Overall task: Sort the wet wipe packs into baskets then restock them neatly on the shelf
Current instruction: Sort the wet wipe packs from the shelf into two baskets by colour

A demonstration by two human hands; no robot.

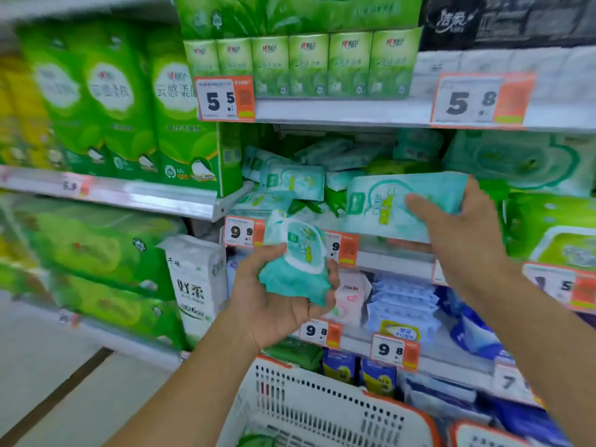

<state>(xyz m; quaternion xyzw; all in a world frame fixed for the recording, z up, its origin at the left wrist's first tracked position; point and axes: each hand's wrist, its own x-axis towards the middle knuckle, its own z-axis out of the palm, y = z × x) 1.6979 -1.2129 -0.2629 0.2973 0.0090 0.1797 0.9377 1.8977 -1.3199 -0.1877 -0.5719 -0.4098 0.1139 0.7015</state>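
Note:
My left hand (277, 304) grips a small teal wet wipe pack (298, 259), held upright in front of the shelf edge. My right hand (464, 230) holds a larger teal wet wipe pack (390, 204) flat at the front of the middle shelf, thumb on its face. Behind them a loose heap of teal and green wipe packs (290, 179) lies jumbled on that shelf. A white basket with an orange rim (322, 411) sits below my arms; a green pack shows at its bottom edge.
Green tissue bundles (122, 101) fill the shelves to the left. Price tags (225, 98) line the shelf rails. Blue wipe packs (403, 301) stand on the lower shelf. Large green-lidded packs (554, 233) sit at the right. A second basket's corner (477, 433) shows bottom right.

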